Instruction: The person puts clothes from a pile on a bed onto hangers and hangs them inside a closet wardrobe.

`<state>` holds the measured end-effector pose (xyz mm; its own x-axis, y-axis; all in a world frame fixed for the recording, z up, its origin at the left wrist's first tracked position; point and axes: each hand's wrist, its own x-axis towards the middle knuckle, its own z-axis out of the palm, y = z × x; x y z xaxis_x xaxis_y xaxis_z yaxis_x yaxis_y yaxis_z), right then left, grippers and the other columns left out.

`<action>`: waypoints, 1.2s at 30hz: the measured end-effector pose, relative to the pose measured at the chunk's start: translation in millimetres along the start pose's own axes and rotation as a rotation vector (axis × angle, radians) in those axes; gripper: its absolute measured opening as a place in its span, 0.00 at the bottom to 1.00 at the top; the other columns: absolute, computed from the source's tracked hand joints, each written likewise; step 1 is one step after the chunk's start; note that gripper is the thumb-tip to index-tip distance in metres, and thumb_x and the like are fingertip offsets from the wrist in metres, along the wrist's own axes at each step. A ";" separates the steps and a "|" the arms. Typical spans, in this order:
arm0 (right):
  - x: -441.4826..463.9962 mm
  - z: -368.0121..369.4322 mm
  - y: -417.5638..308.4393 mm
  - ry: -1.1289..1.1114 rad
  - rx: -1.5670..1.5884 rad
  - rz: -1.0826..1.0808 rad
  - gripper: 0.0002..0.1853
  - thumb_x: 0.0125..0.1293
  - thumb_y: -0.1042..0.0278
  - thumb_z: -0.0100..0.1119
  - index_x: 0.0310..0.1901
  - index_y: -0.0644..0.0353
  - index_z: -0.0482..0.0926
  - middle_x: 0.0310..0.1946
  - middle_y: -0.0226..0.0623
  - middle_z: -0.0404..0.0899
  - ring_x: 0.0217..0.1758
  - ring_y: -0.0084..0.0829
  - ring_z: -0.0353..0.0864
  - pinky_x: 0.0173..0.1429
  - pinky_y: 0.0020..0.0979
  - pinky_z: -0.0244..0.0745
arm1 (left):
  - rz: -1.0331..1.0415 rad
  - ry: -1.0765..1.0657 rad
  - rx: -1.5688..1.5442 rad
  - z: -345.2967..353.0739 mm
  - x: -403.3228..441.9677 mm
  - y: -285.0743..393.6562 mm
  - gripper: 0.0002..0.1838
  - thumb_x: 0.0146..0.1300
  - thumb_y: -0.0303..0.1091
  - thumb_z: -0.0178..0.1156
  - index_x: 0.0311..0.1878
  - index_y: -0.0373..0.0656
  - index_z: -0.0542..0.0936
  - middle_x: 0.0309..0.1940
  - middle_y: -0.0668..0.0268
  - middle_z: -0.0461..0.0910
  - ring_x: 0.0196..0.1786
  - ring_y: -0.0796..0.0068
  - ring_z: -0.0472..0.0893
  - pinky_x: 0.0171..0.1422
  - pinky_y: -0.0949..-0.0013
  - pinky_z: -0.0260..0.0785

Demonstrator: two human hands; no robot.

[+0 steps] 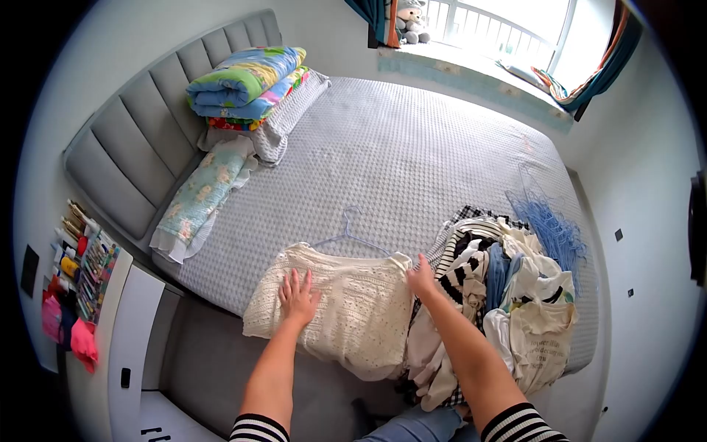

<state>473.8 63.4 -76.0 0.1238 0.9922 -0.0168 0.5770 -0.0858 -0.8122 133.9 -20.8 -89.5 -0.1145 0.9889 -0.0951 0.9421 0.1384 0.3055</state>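
Note:
A cream knitted top [342,306] lies spread at the near edge of the bed, with a blue hanger [348,237] inside its neck and the hook showing above. My left hand [299,296] rests flat on the left part of the top, fingers spread. At the top's upper right corner is my right hand [422,278], its fingers closed on the knit edge. Just right of it sits a heap of clothes [471,272], striped, white and blue. Beyond the heap lies a bundle of blue hangers [554,234].
Folded quilts [247,85] and a floral pillow [202,190] lie by the grey headboard [121,147]. A desk [110,317] with pens stands at the left. A plush toy [412,22] sits on the window sill [471,62].

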 end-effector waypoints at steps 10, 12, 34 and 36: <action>-121.3 -52.2 -43.6 -0.325 -0.273 -0.355 0.26 0.65 0.69 0.64 0.65 0.54 0.73 0.72 0.51 0.63 0.72 0.55 0.65 0.71 0.46 0.65 | 0.367 -0.046 -0.222 11.7 -52.4 125.2 0.36 0.70 0.53 0.54 0.79 0.61 0.58 0.80 0.50 0.46 0.80 0.42 0.48 0.79 0.38 0.41; -134.0 -95.0 -37.3 -0.226 -0.006 -0.407 0.23 0.66 0.72 0.61 0.63 0.55 0.74 0.69 0.52 0.66 0.68 0.55 0.70 0.68 0.44 0.69 | 0.529 0.001 -0.363 8.8 -66.8 182.9 0.37 0.69 0.46 0.59 0.78 0.55 0.59 0.79 0.47 0.51 0.79 0.40 0.52 0.78 0.41 0.45; -87.9 -474.0 292.5 0.590 -0.303 -0.029 0.19 0.61 0.65 0.65 0.55 0.53 0.81 0.49 0.40 0.80 0.54 0.43 0.78 0.56 0.41 0.73 | 1.165 -0.229 -0.076 105.7 -70.4 636.8 0.45 0.49 0.77 0.61 0.70 0.68 0.71 0.76 0.54 0.56 0.78 0.43 0.50 0.80 0.40 0.34; -56.3 -479.7 315.9 0.547 -0.580 -0.110 0.22 0.61 0.63 0.65 0.58 0.51 0.79 0.55 0.37 0.79 0.61 0.42 0.75 0.61 0.44 0.70 | 1.178 -0.231 -0.079 115.5 -64.5 637.6 0.45 0.49 0.75 0.63 0.69 0.67 0.72 0.74 0.54 0.58 0.77 0.42 0.51 0.78 0.41 0.36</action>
<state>1036.4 -63.2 -52.0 0.3326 0.8255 0.4559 0.9179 -0.1725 -0.3574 778.3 -2.7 2.0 0.8706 0.4782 0.1158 0.4074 -0.8326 0.3752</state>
